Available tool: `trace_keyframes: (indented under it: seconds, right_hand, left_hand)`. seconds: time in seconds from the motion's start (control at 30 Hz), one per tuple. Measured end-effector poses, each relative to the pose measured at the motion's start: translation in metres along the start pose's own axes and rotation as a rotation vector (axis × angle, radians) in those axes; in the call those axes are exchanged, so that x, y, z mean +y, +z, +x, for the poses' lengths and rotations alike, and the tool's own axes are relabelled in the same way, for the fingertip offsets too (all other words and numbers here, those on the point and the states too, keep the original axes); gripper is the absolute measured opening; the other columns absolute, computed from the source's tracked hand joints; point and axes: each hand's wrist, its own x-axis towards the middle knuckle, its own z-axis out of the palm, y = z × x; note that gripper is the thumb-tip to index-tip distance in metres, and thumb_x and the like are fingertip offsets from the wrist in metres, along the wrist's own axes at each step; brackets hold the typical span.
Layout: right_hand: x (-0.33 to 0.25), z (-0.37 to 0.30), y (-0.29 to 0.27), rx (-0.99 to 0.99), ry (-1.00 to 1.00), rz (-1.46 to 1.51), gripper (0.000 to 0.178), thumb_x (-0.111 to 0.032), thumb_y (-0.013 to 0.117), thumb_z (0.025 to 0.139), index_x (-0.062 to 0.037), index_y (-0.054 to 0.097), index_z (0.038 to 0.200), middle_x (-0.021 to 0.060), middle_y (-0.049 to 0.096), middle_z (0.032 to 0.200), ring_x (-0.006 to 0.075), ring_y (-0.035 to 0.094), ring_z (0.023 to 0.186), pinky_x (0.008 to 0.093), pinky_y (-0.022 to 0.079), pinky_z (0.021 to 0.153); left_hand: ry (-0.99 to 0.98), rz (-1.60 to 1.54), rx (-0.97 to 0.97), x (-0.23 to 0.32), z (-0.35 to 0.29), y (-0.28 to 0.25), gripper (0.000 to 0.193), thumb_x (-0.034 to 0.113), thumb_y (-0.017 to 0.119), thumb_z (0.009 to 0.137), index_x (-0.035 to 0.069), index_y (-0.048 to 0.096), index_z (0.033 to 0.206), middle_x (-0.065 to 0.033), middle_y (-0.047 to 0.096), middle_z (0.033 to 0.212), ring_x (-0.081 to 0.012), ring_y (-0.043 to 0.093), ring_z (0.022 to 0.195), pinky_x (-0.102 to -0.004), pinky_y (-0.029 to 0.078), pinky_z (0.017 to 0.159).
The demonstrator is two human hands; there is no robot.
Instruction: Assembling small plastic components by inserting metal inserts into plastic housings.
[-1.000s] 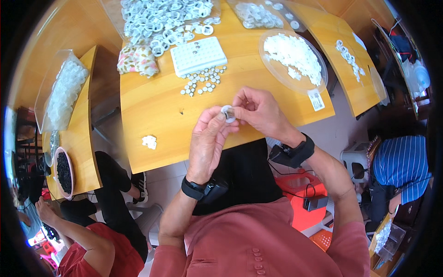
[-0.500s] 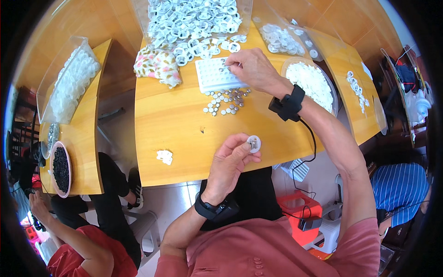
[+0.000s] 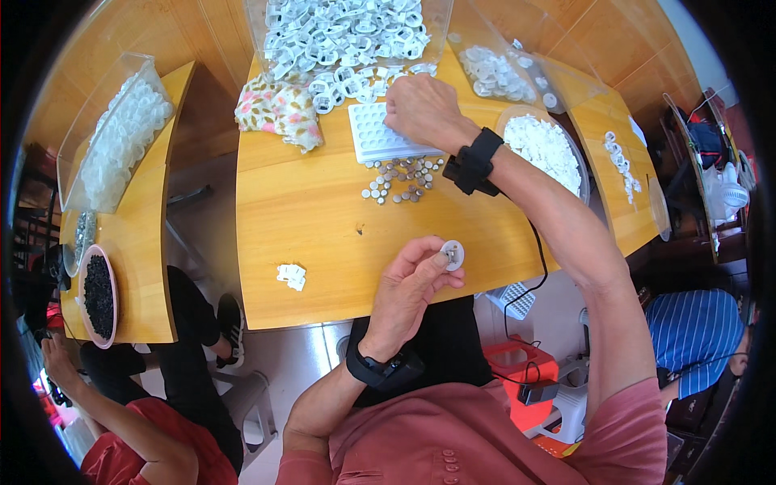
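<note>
Near the table's front edge, my left hand (image 3: 404, 289) pinches a small round white plastic part (image 3: 453, 254) with a metal clip on its face. My right hand (image 3: 430, 115) is over the right side of a white tray (image 3: 396, 152) with rows of round hollows. Its fingers are curled and pressed together, and the fingertips are hidden behind the hand, so what they hold cannot be seen. Several small silver button cells (image 3: 402, 179) lie loose in front of the tray. Each wrist wears a black strapped device, and a cable hangs from the right one.
Behind the tray, a clear bin (image 3: 343, 36) holds many white ring-shaped parts, some spilled out. A flowered cloth bundle (image 3: 279, 113) lies left of it. At right stands a bowl of white pieces (image 3: 543, 149). Another person (image 3: 153, 440) sits at left beside a bowl of black pieces (image 3: 99, 295).
My right hand has moved slightly up and to the left over the tray, turning so its back hides the fingertips. My left hand keeps its pinch on the round part, almost in place.
</note>
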Motion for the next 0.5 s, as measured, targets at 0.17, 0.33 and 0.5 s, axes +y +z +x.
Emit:
trace_keyframes:
  seconds: [0.17, 0.33, 0.5]
  right_hand:
    - [-0.0048, 0.0045, -0.0042, -0.067, 0.054, -0.02, 0.011, -0.012, 0.063, 0.064, -0.0027, 0.067, 0.068, 0.0178, 0.063, 0.064, 0.0338, 0.062, 0.064, 0.0419, 0.047, 0.055]
    - [-0.0095, 0.0068, -0.0052, -0.087, 0.07, -0.012, 0.012, -0.013, 0.064, 0.065, -0.0015, 0.066, 0.067, 0.019, 0.062, 0.064, 0.035, 0.062, 0.065, 0.0425, 0.047, 0.055]
    - [-0.0075, 0.0062, -0.0023, -0.1, 0.129, 0.027, 0.013, -0.014, 0.065, 0.065, -0.0036, 0.069, 0.071, 0.0177, 0.064, 0.068, 0.0345, 0.062, 0.066, 0.0417, 0.048, 0.058]
  left_hand:
    - [0.008, -0.008, 0.0, -0.0013, 0.0002, -0.0001, 0.022, 0.014, 0.052, 0.094, 0.002, 0.053, 0.113, -0.0112, 0.062, 0.104, -0.018, 0.062, 0.087, -0.0306, 0.052, 0.079]
    - [0.03, 0.011, -0.009, -0.0012, 0.0007, 0.0007, 0.022, 0.014, 0.052, 0.094, 0.002, 0.053, 0.113, -0.0105, 0.061, 0.104, -0.0177, 0.062, 0.089, -0.031, 0.052, 0.079]
    - [0.026, 0.006, -0.014, -0.0016, 0.0009, 0.0001, 0.022, 0.014, 0.052, 0.094, 0.002, 0.053, 0.113, -0.0104, 0.061, 0.104, -0.0174, 0.062, 0.089, -0.0312, 0.052, 0.079]
